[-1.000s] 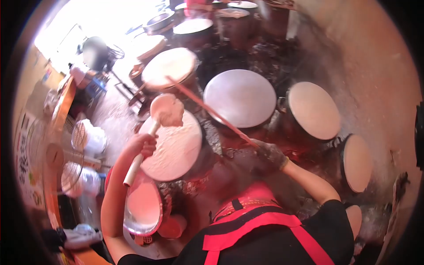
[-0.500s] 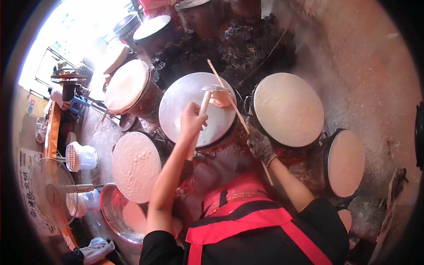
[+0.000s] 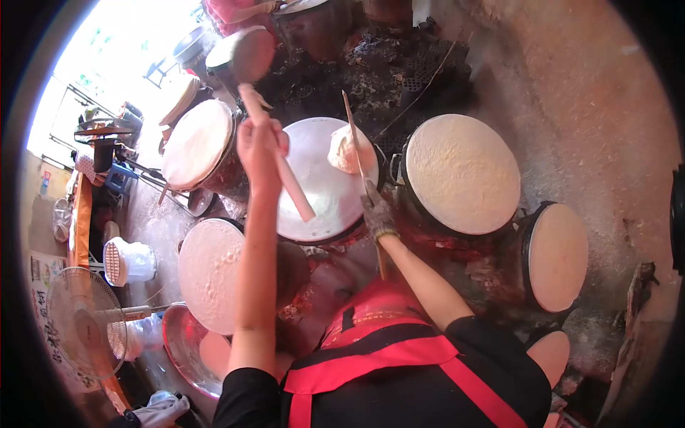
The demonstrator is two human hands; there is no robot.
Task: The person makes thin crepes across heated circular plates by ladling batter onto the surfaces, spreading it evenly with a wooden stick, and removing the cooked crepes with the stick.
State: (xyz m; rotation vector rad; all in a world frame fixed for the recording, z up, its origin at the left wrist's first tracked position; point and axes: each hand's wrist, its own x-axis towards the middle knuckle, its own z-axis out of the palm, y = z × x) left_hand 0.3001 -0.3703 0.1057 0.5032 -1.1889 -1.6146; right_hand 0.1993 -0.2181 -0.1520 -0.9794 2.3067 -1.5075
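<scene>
My left hand [image 3: 262, 146] is raised at the left of the central griddle [image 3: 307, 157], wrapped round the thick pale handle of a ladle [image 3: 294, 187]. The ladle's round head looks blurred against a far griddle. On the central griddle's right part sits a pale lump of batter [image 3: 344, 150]. A thin wooden stick [image 3: 351, 121] passes beside the lump, tilted slightly. My right hand [image 3: 378, 212], in a dark glove, grips this stick near the griddle's front right edge.
Batter-covered griddles stand at the right [image 3: 464, 175], far right [image 3: 559, 258], left [image 3: 210, 274] and upper left [image 3: 198, 145]. A metal basin [image 3: 178, 342] is at the lower left, near a fan [image 3: 87, 321]. Another person's arm [image 3: 250, 11] shows at the top.
The ladle has moved up and left, away from the central griddle, leaving the batter lump on it. My right hand has shifted left with the stick, which now stands more upright.
</scene>
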